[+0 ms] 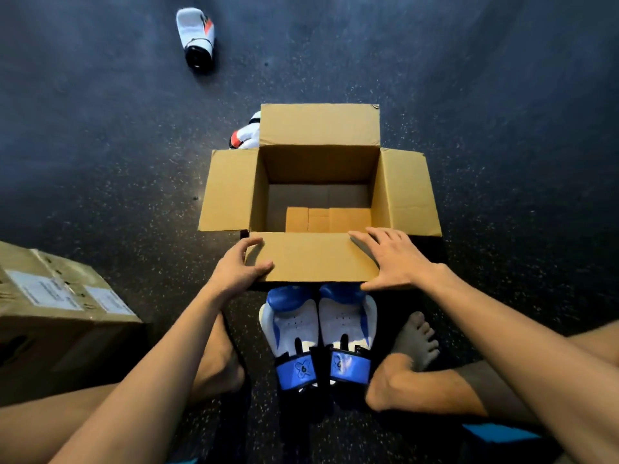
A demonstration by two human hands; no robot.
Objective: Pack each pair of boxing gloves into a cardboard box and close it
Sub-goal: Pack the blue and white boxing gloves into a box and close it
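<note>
Two hands work the near flap (311, 256) of an open cardboard box (320, 169) that sits on the dark speckled floor (502, 95) at centre view. The left hand (236, 269) curls around the flap's corner at 9 o'clock, thumb on top and fingers (264, 266) wrapped under the edge, gripping the cardboard. The right hand (393, 259) lies flat and spread on the flap's other end at 3 o'clock, pressing rather than gripping, with nothing enclosed in it. All four flaps are folded outward and the box holds nothing yet.

One blue-and-white pair of boxing gloves (320, 336) lies side by side at 6 o'clock, just beside the box, with the padded ends tucked under the near flap and the cuffs pointing toward the person's bare feet. A white-and-red glove (246, 133) peeks out behind the box at 11 o'clock; its likely partner (197, 36) lies well apart, far off at 11 o'clock. A closed, labelled carton (57, 316) stands at 8 o'clock.

The risk, as I judge it: the flap overhangs the blue gloves, so lifting them straight up could catch it and drag or tip the light, empty box. Once released, the flap may also spring inward and block the opening. The scattered red pair could easily get mismatched.
</note>
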